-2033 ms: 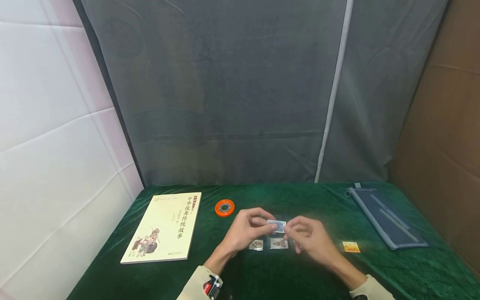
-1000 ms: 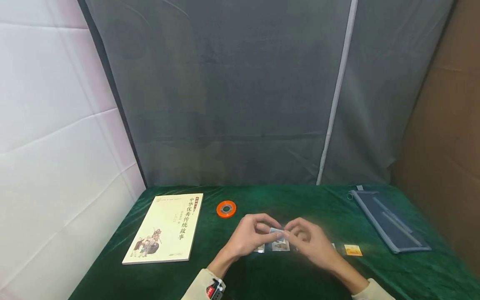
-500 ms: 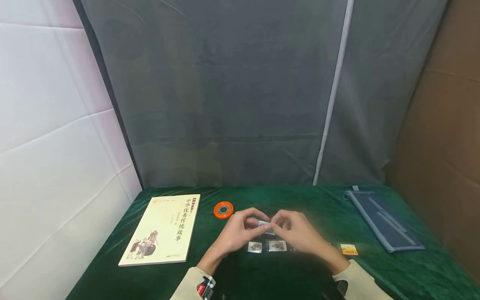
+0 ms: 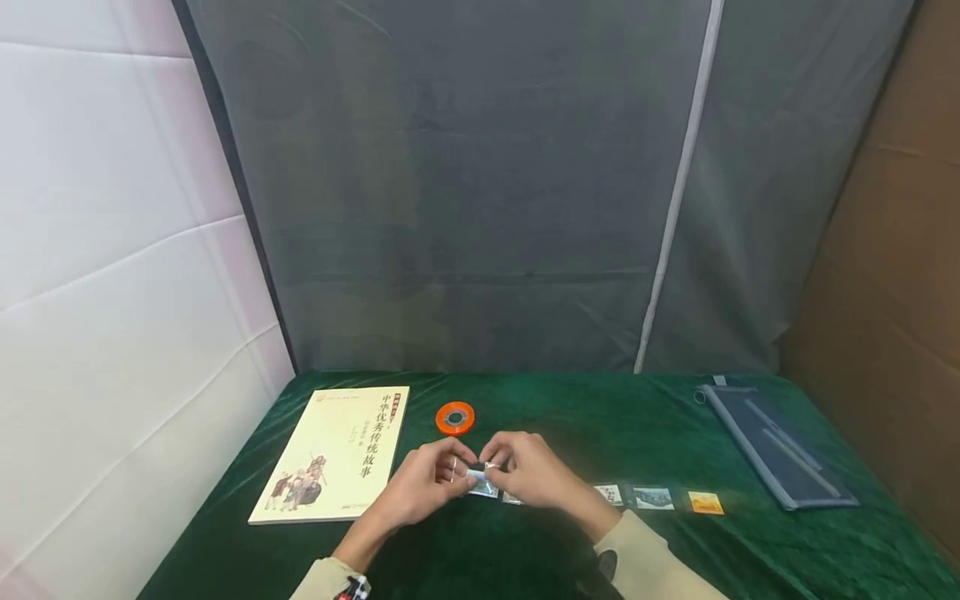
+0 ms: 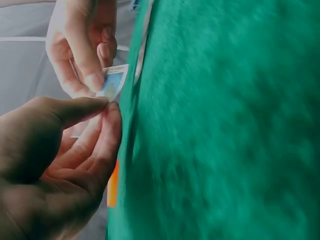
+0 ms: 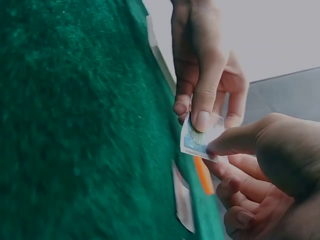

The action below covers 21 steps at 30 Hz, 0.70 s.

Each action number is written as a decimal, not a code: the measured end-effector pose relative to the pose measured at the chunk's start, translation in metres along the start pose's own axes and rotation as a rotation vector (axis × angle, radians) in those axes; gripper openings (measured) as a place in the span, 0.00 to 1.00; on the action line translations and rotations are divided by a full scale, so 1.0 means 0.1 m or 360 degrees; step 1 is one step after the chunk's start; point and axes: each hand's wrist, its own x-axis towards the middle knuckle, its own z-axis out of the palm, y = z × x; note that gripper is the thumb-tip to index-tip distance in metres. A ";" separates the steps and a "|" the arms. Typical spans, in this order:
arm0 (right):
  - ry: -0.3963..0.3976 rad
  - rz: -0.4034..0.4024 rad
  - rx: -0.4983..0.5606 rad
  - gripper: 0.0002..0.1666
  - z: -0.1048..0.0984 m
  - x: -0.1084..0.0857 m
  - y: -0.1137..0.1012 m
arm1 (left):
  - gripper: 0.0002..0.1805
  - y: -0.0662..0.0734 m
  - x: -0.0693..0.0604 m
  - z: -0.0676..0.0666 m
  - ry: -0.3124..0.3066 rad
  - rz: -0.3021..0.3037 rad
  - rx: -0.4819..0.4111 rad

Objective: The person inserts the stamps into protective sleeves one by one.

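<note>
A small blue postage stamp with a white border is held between my two hands, at the left end of a row of stamps. My left hand pinches it between thumb and fingers. From the other side, my right hand pinches its edge. In the right wrist view, the stamp bends slightly under the left thumb, and clear film seems to surround it. The left wrist view shows both thumbs on the stamp. Below the right hand a sleeved stamp is mostly covered.
Rightward in the row lie a black-and-white stamp, a bluish stamp and a yellow stamp. An orange tape roll lies behind the hands. A cream book is at left, a blue zip pouch at right.
Both hands have moved left with the blue stamp, from over the row to its left end. The black-and-white and bluish stamps at right have come into view.
</note>
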 end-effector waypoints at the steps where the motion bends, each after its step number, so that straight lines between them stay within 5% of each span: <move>1: -0.0014 0.0002 -0.0005 0.08 0.02 0.02 0.01 | 0.13 -0.01 -0.01 -0.01 0.0002 0.0009 0.0039; 10: -0.0093 0.0042 -0.0031 0.08 0.13 0.10 0.01 | 0.13 0.02 0.01 -0.04 -0.0054 0.0085 0.0335; 18: 0.0013 0.0132 -0.0483 0.13 0.19 0.09 -0.05 | 0.16 0.10 -0.01 0.00 -0.0011 0.0129 0.0732; 21: 0.0056 0.0143 -0.0614 0.18 0.19 0.06 -0.07 | 0.20 0.10 -0.02 0.02 0.0020 0.0127 0.0775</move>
